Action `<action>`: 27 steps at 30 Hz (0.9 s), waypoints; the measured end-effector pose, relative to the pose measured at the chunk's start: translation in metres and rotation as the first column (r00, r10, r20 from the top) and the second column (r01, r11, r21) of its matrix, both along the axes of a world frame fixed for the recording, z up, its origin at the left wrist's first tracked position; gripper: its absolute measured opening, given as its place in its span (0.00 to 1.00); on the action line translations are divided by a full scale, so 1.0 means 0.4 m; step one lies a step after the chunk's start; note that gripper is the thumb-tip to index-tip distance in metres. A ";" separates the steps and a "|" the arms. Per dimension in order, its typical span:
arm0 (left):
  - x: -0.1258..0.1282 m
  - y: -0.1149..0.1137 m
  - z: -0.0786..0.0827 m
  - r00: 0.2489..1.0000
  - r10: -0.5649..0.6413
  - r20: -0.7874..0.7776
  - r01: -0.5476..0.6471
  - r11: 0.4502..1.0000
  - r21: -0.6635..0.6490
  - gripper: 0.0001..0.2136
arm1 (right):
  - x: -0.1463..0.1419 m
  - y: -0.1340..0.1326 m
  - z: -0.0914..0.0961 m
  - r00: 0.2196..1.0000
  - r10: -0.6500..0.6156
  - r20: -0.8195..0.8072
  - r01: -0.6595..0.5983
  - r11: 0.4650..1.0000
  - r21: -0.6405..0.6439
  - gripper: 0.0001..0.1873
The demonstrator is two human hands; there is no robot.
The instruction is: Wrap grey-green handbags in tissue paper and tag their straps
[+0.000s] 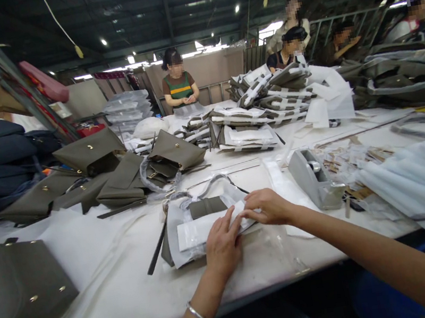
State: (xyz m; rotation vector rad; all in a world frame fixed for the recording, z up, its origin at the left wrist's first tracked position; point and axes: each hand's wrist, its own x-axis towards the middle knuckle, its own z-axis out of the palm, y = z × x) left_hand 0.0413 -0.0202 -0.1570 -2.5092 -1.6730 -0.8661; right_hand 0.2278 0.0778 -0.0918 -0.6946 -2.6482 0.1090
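An olive handbag [204, 207] lies on the white table [109, 299] in front of me, partly wrapped in white paper [197, 231] and clear film. My left hand [222, 246] rests flat on the paper wrap, fingers stretched forward, a silver bangle on its wrist. My right hand [269, 206] presses on the right end of the same paper with curled fingers pinching its edge. A thin dark strap [156, 251] runs out from under the bag toward the left.
A grey tape dispenser [312, 175] stands right of my hands. Loose olive bags [119, 179] lie at the left, wrapped bags [254, 115] are stacked behind, white sheets [421, 179] at the right. Several people work at the far side.
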 end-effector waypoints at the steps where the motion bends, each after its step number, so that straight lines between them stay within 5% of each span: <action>1: -0.001 0.001 -0.003 1.000 -0.017 -0.003 0.017 1.000 0.007 0.28 | -0.023 0.021 0.009 0.999 -0.034 0.016 0.034 0.999 0.011 0.19; 7: -0.005 0.007 -0.011 0.998 -0.067 -0.018 0.067 0.997 0.039 0.26 | -0.137 0.132 -0.048 0.957 -0.030 0.288 0.013 0.998 0.061 0.14; 11: -0.005 0.008 -0.010 0.996 -0.077 -0.036 0.078 0.996 0.042 0.25 | -0.145 0.133 -0.097 0.953 -0.091 0.288 0.071 0.994 0.077 0.12; 16: -0.008 0.006 -0.016 0.995 -0.082 -0.055 0.085 0.995 0.053 0.25 | -0.142 0.133 -0.095 0.963 -0.074 0.259 0.064 0.997 0.050 0.10; 21: -0.010 0.002 -0.024 0.995 -0.076 -0.066 0.081 0.994 0.073 0.25 | -0.038 0.094 -0.078 0.994 0.010 0.113 -0.007 1.000 -0.031 0.11; 25: -0.009 0.002 -0.026 0.996 -0.082 -0.040 0.085 0.994 0.067 0.24 | 0.118 -0.031 -0.088 0.957 -0.067 -0.282 0.049 0.996 -0.070 0.14; 27: -0.008 0.002 -0.027 0.996 -0.078 -0.029 0.080 0.995 0.067 0.24 | 0.182 -0.101 -0.106 0.951 -0.063 -0.302 0.043 0.996 -0.073 0.16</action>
